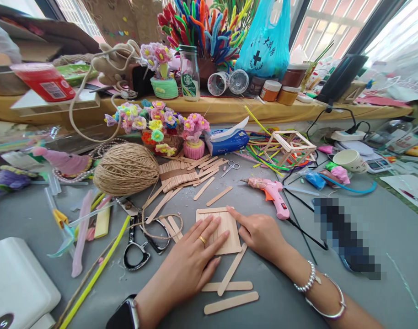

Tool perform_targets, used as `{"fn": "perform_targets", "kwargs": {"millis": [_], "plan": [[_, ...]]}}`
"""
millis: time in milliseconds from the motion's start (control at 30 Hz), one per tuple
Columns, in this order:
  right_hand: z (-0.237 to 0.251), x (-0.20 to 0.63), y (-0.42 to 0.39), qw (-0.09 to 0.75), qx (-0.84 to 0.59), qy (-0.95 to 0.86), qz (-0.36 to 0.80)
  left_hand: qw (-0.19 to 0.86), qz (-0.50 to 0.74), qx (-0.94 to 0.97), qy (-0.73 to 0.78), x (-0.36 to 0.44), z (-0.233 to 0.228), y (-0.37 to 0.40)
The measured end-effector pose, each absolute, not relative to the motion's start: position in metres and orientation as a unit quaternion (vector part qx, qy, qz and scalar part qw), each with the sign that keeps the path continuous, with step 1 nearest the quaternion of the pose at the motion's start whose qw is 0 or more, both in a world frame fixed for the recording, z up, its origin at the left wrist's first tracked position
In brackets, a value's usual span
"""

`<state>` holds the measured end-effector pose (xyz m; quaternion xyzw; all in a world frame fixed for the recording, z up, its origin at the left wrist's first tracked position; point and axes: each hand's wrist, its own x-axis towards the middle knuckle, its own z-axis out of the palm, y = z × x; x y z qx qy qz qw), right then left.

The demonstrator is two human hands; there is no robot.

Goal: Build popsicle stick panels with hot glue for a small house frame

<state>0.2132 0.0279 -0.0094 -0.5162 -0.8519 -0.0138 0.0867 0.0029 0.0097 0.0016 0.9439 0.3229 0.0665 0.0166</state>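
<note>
A square panel of craft sticks [231,235] lies flat on the grey table, with one stick [212,210] running across its far edge. My left hand [198,249] rests on the panel, fingers spread flat over its left part. With its index finger stretched out, my right hand [259,230] presses the panel's far right corner. The other right fingers curl beside the panel's edge, and my right thumb is hidden. Loose craft sticks [231,303] lie nearer me, one of them touching the panel's lower right corner. Beyond the panel is another single craft stick [219,196].
A pink glue gun [272,194] with a black cord lies to the right, near a blurred-out dark object [346,237]. Black-handled scissors [136,246], a twine ball [126,168] and a craft-stick pile [178,173] are left. Small scissors [231,167] and a stick frame [291,147] stand farther back.
</note>
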Motion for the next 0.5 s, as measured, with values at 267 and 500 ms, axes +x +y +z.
{"fn": "perform_targets", "kwargs": {"millis": [267, 500], "plan": [[-0.0083, 0.2129, 0.0278, 0.083, -0.518, -0.851, -0.013, 0.025, 0.071, 0.943, 0.325, 0.0024, 0.0014, 0.0091], [-0.0131, 0.2135, 0.0254, 0.132, -0.537, -0.833, -0.008, 0.031, 0.067, 0.943, 0.326, 0.0027, 0.0023, 0.0098]]}}
